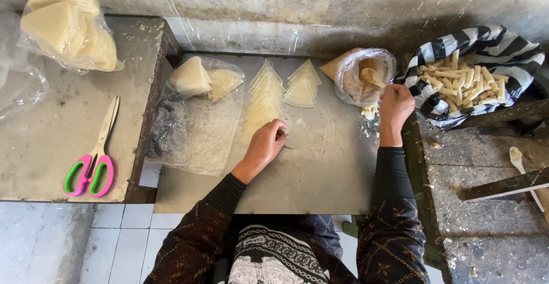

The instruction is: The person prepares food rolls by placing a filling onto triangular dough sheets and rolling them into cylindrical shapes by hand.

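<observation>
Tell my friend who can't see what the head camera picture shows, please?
A person's left hand presses a thin triangular wrapper flat on a metal table, while the right hand reaches toward a clear bag of filling. Nearby lie rows of wrappers, a striped bag of rolled sticks and pink-green scissors.

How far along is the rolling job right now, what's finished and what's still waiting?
Done: a heap of finished rolls fills the striped bag. In hand: the left hand rests on one wrapper triangle on the metal table, while the right hand reaches toward the filling bag. Left: two rows of laid-out wrappers, plus bagged wrapper stacks.
</observation>
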